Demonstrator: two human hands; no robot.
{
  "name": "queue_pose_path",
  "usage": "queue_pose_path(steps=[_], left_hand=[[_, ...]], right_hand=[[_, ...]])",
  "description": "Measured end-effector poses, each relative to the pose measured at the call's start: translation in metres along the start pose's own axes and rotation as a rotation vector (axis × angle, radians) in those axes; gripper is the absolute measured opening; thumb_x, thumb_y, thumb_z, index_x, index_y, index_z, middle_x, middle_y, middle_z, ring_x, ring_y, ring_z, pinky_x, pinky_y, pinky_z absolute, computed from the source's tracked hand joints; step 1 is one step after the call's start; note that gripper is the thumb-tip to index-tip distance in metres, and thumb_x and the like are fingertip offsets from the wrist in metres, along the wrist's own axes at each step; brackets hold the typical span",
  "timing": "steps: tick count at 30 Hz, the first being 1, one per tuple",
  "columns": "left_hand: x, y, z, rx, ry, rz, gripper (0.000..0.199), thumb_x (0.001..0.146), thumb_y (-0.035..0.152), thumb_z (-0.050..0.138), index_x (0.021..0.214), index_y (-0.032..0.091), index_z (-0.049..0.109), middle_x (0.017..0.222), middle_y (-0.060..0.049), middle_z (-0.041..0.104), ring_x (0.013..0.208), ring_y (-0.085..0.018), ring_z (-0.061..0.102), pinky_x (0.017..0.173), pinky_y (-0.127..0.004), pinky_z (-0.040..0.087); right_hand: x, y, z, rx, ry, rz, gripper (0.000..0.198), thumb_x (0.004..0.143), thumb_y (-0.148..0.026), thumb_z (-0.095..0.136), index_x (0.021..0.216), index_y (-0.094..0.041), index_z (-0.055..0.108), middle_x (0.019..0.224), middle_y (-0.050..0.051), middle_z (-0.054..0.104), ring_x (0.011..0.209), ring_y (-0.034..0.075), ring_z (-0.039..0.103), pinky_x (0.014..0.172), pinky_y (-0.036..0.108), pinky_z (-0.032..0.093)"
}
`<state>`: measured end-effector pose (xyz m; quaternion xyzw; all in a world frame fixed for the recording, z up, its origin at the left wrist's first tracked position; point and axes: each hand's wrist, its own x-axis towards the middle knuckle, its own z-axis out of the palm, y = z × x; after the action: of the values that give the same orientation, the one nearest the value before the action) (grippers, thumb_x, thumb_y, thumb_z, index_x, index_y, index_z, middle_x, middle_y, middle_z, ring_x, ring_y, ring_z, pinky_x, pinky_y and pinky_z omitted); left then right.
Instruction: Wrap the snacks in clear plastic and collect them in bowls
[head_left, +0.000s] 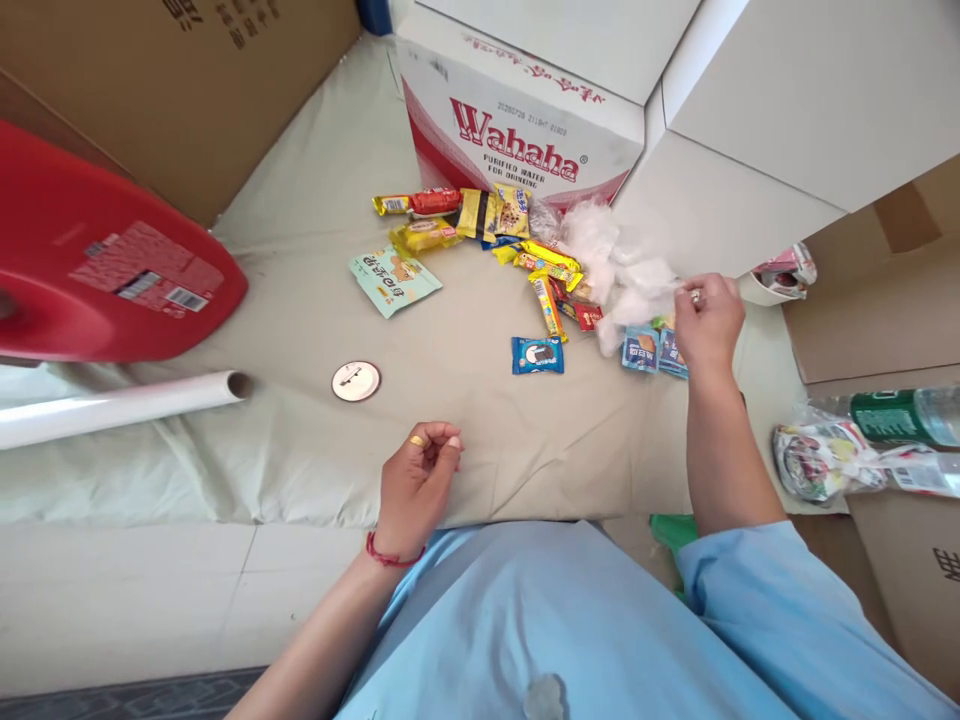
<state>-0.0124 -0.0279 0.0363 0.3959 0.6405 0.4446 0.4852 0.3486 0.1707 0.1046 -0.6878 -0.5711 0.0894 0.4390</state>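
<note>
My left hand (421,475) is above the near part of the cloth-covered table, its fingers curled closed with nothing visible in them. At the right, my right hand (709,318) is pinched closed at the edge of thin clear plastic bags (634,275), which stretch toward its fingertips. Just below those fingers lie small blue snack packets (641,348). A blue cookie packet (538,355) lies between my hands. Beyond it are several yellow and red wrapped snacks (551,262). A round pin badge (356,381), pin side up, and a mint-green pouch (395,280) lie farther left.
A Wahaha water carton (525,130) stands at the back beside white boxes (750,190). On the left are a red jug (112,250) and a white roll (120,408). A paper cup (765,288) and a plastic bottle (900,415) are at the right.
</note>
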Motion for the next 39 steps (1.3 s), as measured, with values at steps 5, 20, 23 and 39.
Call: queue_pose_path(steps=[5,20,23,39], left_hand=[[-0.005,-0.011,-0.002,-0.138,-0.006,-0.075,0.034,0.085,0.051,0.073,0.095,0.019,0.063,0.08,-0.001,0.067,0.064,-0.012,0.06,0.059,-0.024,0.05],[0.019,0.014,0.025,-0.49,-0.097,-0.209,0.043,0.071,0.05,0.086,0.089,0.02,0.06,0.075,0.003,0.062,0.07,-0.013,0.062,0.057,-0.022,0.051],[0.019,0.008,0.026,-0.356,-0.043,-0.136,0.036,0.077,0.046,0.08,0.093,0.02,0.061,0.066,0.005,0.061,0.059,-0.011,0.058,0.056,-0.023,0.048],[0.023,0.003,0.006,-0.411,0.084,-0.19,0.034,0.065,0.041,0.087,0.08,0.019,0.065,0.075,0.001,0.066,0.068,-0.013,0.06,0.066,-0.027,0.049]], right_hand=[[-0.037,-0.03,0.0,0.626,-0.302,0.076,0.034,0.079,-0.045,0.084,0.091,-0.027,0.058,0.074,-0.005,0.06,0.058,0.013,0.057,0.048,0.025,0.048],[-0.147,-0.063,0.042,0.543,-1.029,-0.193,0.02,0.101,-0.047,0.061,0.105,-0.029,0.069,0.121,0.009,0.073,0.116,0.026,0.067,0.1,0.046,0.055],[-0.148,-0.066,0.041,0.419,-0.958,-0.27,0.036,0.098,-0.054,0.063,0.125,-0.031,0.066,0.132,0.01,0.069,0.123,0.028,0.062,0.098,0.047,0.055],[-0.155,-0.045,0.071,0.972,-0.435,0.749,0.033,0.068,-0.039,0.088,0.085,-0.025,0.064,0.075,-0.005,0.062,0.055,0.008,0.05,0.045,0.018,0.044]])
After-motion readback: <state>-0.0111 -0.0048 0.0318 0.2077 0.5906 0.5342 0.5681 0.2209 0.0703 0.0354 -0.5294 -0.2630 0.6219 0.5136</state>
